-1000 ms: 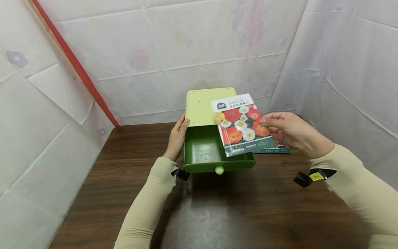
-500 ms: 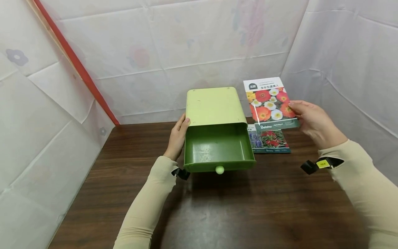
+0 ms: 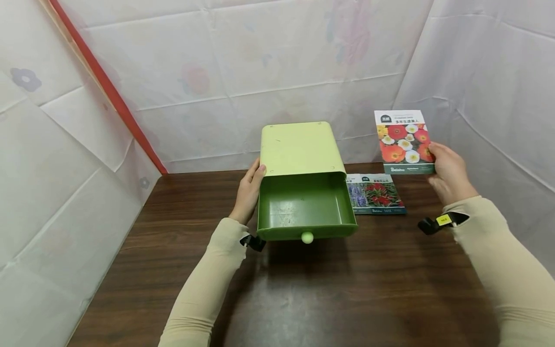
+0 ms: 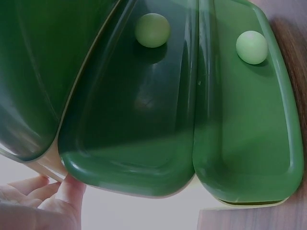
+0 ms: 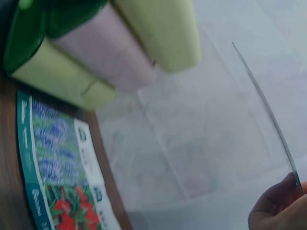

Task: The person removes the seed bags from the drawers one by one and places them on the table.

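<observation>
My right hand (image 3: pixel 451 172) pinches a flower seed packet (image 3: pixel 405 144) with poppies on it, held up at the right with its front toward me. In the right wrist view this packet appears edge-on. My left hand (image 3: pixel 248 193) rests against the left side of a small drawer cabinet (image 3: pixel 301 147), its thumb by the top front edge. The cabinet's top dark green drawer (image 3: pixel 305 207) is pulled out, and its inside shows bare. Below the held packet, a seed packet with red flowers (image 3: pixel 381 195) and one with purple flowers (image 3: pixel 358 196) lie on the table.
Two lower drawers with round knobs (image 4: pixel 152 31) are closed under the pulled-out one. The cabinet stands on a dark wood table (image 3: pixel 303 299). White patterned sheeting (image 3: pixel 217 72) hangs behind and at both sides. A red strip (image 3: pixel 108 91) runs down the left corner.
My right hand has carried the poppy packet from over the drawer to the right, uncovering the drawer and the packets on the table. My left hand has stayed at the cabinet.
</observation>
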{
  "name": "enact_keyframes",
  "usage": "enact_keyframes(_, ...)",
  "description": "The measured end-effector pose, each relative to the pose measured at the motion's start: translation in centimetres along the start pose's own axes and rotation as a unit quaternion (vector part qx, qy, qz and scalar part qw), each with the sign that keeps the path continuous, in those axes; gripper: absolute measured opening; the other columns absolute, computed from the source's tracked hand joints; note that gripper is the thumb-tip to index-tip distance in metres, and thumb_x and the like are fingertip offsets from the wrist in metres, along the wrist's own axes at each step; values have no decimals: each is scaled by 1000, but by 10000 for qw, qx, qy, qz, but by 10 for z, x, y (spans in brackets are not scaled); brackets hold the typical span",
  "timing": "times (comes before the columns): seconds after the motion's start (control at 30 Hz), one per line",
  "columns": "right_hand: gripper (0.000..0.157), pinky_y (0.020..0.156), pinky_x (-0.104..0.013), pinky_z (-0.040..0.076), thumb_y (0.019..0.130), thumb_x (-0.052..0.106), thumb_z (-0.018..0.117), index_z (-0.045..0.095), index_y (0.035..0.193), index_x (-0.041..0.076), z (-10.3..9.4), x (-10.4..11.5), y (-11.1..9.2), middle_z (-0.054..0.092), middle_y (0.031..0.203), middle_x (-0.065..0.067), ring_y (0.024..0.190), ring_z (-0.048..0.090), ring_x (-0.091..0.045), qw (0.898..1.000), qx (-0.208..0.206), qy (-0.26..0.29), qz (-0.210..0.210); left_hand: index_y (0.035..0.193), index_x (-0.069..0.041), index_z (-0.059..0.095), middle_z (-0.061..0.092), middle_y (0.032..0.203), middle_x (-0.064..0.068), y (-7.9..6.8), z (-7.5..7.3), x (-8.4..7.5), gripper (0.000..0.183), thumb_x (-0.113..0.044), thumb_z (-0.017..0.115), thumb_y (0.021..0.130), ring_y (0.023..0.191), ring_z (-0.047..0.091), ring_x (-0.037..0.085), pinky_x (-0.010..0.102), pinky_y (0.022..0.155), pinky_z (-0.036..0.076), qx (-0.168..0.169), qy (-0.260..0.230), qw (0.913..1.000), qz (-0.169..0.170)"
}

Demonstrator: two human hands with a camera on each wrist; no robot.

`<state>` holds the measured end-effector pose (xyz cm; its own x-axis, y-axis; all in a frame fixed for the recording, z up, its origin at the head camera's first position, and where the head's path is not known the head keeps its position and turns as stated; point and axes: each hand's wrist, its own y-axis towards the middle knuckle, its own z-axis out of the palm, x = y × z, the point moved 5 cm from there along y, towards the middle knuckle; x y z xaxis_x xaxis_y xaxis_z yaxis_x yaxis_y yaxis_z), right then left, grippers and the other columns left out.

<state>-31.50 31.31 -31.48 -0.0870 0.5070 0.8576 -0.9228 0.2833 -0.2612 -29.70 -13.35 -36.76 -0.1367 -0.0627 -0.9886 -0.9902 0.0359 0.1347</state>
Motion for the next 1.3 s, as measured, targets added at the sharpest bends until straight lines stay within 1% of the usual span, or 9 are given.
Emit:
enact_keyframes(0.13,5,63,-15,53,94,15,66,70,91,15,-16,-4,14,55,110,6,98,52,-7,9978,-551,327,-176,156,-30,25,25,161,-12,0,1,0,73,-64,47,95,149,23,11,40,120,27,-13,-5,10000,42)
enact_keyframes(0.3,11,63,-11,49,92,12,69,70,81,13,-39,-11,33,59,91,7,88,53,-5,9907,-1272,343,-327,156,-32,25,23,161,-13,0,0,1,66,-58,46,98,149,22,10,39,120,27,7,-23,10000,-45)
enact_keyframes(0.4,14,65,-11,46,91,12,69,70,78,13,-53,-16,42,59,87,7,83,51,-5,9857,-1618,261,-401,157,-29,22,20,163,-11,1,0,1,64,-52,44,101,150,18,11,40,121,25,59,-47,9999,-88)
enact_keyframes(0.5,14,64,-11,45,92,14,69,70,78,14,-67,-23,49,58,90,7,83,50,-4,9811,-1882,212,-406,157,-28,22,19,163,-9,0,0,0,62,-48,44,103,151,18,13,41,121,25,69,-45,9999,-116)
enact_keyframes(0.73,15,57,-12,46,90,12,71,69,75,13,-95,-40,61,60,81,6,75,53,-6,9719,-2256,391,-549,155,-35,26,24,161,-13,-2,0,-1,65,-59,45,98,149,23,11,40,120,28,12,29,10000,-55)
enact_keyframes(0.87,16,60,-12,45,90,12,71,70,74,15,-107,-50,65,59,85,8,78,51,-5,9698,-2383,173,-495,157,-29,24,25,161,-10,-4,1,-2,72,-62,46,97,149,24,14,43,120,28,5,24,10000,32)
enact_keyframes(1.0,15,63,-12,44,91,13,70,72,76,17,-116,-61,64,59,88,9,82,50,-4,9669,-2530,-40,-325,157,-28,25,25,161,-10,-5,1,-1,73,-62,47,96,149,24,14,43,120,28,-6,-10,10000,31)
enact_keyframes(1.17,21,77,-12,42,93,16,68,70,73,22,-126,-72,63,59,88,12,90,49,-1,9626,-2680,-361,-158,156,-29,26,26,161,-10,-5,0,-2,73,-62,48,96,149,25,13,42,119,29,-17,-57,10000,53)
enact_keyframes(1.3,27,87,-12,39,92,11,66,70,68,22,-132,-80,64,58,87,13,92,49,-1,9580,-2831,-424,-164,156,-29,26,25,161,-10,-6,0,-2,73,-63,48,95,149,24,13,42,119,29,-8,-43,10000,38)
